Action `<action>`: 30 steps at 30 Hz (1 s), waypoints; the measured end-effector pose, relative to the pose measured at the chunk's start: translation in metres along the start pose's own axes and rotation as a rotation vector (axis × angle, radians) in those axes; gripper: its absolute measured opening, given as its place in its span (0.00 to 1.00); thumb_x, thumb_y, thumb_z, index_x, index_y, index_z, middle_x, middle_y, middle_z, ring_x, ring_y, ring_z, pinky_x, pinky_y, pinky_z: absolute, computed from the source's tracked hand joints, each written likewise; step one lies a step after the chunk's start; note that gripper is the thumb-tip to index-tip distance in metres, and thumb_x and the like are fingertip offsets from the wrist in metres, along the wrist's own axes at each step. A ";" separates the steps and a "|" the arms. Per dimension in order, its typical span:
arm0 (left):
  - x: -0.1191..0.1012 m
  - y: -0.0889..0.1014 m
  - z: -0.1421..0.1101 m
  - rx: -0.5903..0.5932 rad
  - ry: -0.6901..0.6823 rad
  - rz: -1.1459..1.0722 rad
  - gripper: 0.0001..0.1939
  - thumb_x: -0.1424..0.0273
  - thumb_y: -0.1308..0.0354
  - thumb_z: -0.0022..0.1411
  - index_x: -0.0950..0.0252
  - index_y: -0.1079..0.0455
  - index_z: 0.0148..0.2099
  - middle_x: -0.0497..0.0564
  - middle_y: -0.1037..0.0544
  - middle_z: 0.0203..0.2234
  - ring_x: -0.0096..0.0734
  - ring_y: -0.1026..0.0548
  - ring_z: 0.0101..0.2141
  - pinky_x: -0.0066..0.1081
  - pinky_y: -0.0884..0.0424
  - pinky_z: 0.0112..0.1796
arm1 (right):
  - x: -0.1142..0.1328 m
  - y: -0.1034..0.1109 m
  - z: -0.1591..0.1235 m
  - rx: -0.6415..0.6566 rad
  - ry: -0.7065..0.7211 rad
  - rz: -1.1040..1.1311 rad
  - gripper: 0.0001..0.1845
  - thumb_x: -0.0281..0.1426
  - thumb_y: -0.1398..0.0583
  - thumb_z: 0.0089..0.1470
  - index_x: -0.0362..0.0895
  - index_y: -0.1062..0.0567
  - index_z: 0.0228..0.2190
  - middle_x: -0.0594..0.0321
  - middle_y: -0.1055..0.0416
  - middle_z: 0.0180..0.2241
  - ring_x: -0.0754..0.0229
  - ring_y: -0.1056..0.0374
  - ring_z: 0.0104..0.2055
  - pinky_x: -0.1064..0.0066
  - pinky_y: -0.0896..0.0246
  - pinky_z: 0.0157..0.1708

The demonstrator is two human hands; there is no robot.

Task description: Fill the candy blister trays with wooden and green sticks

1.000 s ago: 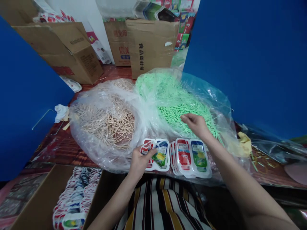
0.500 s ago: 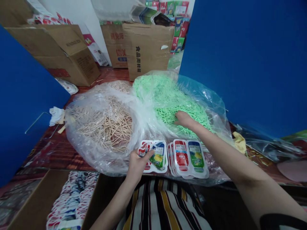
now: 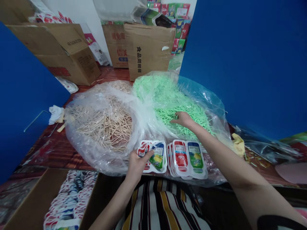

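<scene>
My left hand is closed on a small plastic package printed with a red cola and a blue-green lemon drink design. Thumb and fingers pinch its left part, low over the table's near edge. Over a heap of thin green sticks in a clear plastic bag, my right hand reaches in with thumb and fingers apart. I see nothing between those fingers, though their tips are partly among the sticks. Right of the held package lies a stack of like packages, cola on the left half, lemon on the right.
Another clear bag of tan sticks lies to the left. At lower left an open carton holds rows of packages. Cardboard boxes stand at the back, between blue partitions. A yellowish scrap lies at right.
My right hand has shifted slightly, and its thumb and fingers are spread wider over the green sticks. My left hand keeps its hold on the package, almost unmoved.
</scene>
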State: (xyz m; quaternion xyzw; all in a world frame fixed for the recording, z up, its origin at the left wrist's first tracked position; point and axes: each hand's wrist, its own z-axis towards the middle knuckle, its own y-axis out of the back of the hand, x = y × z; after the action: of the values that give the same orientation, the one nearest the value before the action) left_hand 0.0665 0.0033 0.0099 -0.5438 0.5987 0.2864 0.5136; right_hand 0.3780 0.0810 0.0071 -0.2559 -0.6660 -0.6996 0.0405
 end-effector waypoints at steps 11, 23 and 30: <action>0.001 0.004 -0.002 0.000 -0.029 -0.015 0.16 0.65 0.32 0.46 0.70 0.24 0.36 0.54 0.18 0.31 0.37 0.22 0.32 0.33 0.26 0.37 | 0.016 -0.007 -0.010 0.014 0.060 -0.088 0.17 0.38 0.36 0.47 0.40 0.27 0.36 0.57 0.28 0.34 0.57 0.33 0.35 0.71 0.43 0.32; 0.003 0.004 -0.005 0.009 -0.014 -0.043 0.15 0.67 0.32 0.45 0.69 0.23 0.37 0.53 0.18 0.30 0.36 0.22 0.31 0.31 0.26 0.35 | 0.021 -0.005 -0.013 0.013 0.135 -0.188 0.08 0.32 0.43 0.53 0.39 0.27 0.30 0.51 0.32 0.37 0.56 0.35 0.37 0.71 0.45 0.38; 0.002 0.005 -0.005 -0.013 -0.016 -0.064 0.16 0.67 0.32 0.45 0.69 0.23 0.37 0.53 0.18 0.31 0.36 0.21 0.33 0.32 0.26 0.37 | -0.002 0.002 -0.019 -0.147 0.079 0.001 0.11 0.36 0.47 0.51 0.41 0.31 0.25 0.63 0.35 0.22 0.62 0.42 0.25 0.73 0.49 0.27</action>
State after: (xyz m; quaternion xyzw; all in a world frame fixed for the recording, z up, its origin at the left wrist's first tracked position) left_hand 0.0605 -0.0003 0.0081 -0.5637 0.5750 0.2784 0.5236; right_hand 0.3745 0.0617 0.0079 -0.2307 -0.6106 -0.7560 0.0485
